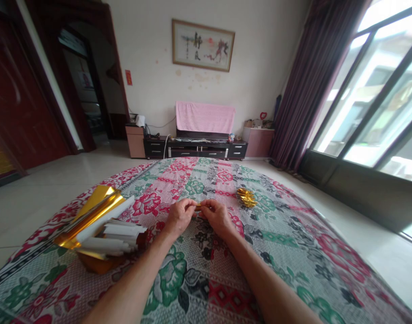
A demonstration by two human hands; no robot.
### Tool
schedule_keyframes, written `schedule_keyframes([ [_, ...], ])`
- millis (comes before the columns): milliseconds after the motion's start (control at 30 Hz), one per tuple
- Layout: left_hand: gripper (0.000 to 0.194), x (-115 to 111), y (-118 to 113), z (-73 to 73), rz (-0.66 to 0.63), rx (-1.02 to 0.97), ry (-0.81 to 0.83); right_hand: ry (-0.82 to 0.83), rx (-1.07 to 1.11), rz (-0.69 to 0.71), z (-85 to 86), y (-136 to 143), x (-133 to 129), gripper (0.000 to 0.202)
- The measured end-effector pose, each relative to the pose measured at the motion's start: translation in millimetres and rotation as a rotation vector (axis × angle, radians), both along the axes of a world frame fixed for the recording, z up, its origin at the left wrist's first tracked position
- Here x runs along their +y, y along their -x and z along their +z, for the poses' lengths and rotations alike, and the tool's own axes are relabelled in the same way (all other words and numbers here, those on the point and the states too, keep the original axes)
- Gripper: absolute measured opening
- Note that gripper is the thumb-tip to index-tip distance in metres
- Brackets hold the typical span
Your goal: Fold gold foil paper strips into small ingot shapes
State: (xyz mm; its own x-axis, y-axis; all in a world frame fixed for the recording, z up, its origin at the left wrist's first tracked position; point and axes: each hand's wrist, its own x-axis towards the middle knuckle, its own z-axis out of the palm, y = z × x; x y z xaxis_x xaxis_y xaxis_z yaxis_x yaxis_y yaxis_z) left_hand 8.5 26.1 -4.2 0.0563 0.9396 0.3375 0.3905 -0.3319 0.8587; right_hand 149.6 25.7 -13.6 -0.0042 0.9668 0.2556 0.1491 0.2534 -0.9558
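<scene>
Both my hands meet over the middle of the flowered cloth (206,279). My left hand (180,217) is closed in a pinch on one end of a small strip of gold foil paper (198,207). Pinching the strip's other end is my right hand (216,218). The fingers cover most of the strip, so its full shape is hidden. To the right of my hands lies a small heap of folded gold foil pieces (246,198). At the left are a loosely rolled gold foil sheet (94,211) and a stack of white-backed paper pieces (121,236).
The cloth covers a large rounded surface. Beyond it stands a low black cabinet (199,148), with a pink towel (206,117) draped over something on top. Purple curtains (314,85) and a window (378,99) are at the right. A red door (20,90) is at the left.
</scene>
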Motion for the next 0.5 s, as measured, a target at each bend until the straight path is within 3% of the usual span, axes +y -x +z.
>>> schedule_keyframes([
  [333, 0.014, -3.4, 0.1, 3.9, 0.055, 0.096, -0.121, -0.037, -0.052, -0.029, -3.7, -2.1, 0.9, 0.020],
  [500, 0.014, -3.5, 2.1, 3.2, 0.057, 0.135, -0.203, -0.033, 0.021, -0.018, -0.8, -1.4, -1.3, 0.020],
])
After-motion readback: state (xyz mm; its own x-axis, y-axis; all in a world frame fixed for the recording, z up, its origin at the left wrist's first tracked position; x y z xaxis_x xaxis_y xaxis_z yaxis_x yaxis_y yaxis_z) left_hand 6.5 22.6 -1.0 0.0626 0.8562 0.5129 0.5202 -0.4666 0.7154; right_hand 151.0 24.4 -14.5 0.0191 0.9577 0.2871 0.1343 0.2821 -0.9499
